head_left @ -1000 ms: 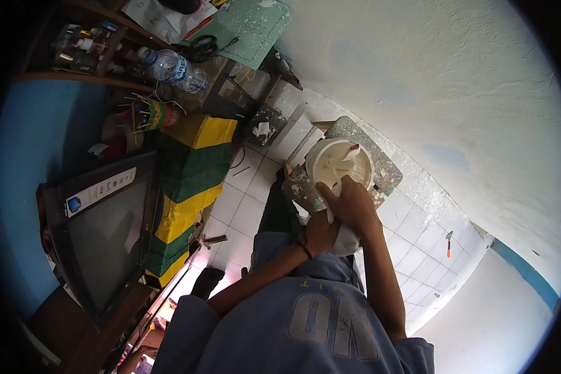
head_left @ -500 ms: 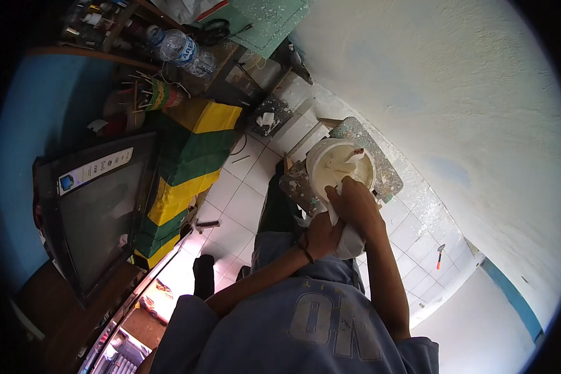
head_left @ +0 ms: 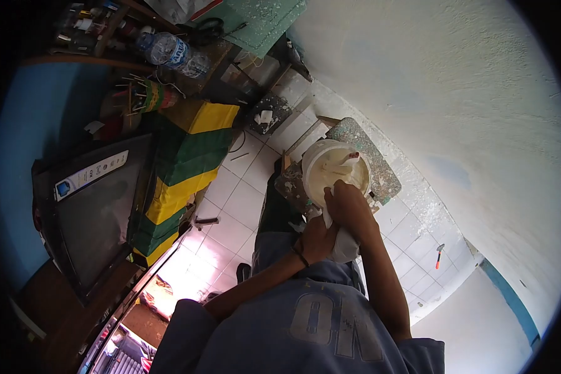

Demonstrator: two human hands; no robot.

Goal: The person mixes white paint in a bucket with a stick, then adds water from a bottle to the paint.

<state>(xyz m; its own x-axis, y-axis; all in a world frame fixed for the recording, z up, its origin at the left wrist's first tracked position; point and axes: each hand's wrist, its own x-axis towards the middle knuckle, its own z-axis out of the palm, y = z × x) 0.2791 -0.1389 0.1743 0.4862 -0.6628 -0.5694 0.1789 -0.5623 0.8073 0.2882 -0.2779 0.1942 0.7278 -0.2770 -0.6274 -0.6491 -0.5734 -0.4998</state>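
Speckled grey bench [head_left: 382, 161], round white plastic bucket [head_left: 307, 170]; left hand [head_left: 318, 240], right hand [head_left: 350, 207] grip limp white bundle [head_left: 345, 249]; slackening could drop it.

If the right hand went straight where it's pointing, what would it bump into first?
Probably the white bucket; the right hand points at its near side. Or it might dip into the pale paste inside first; depth is unclear.
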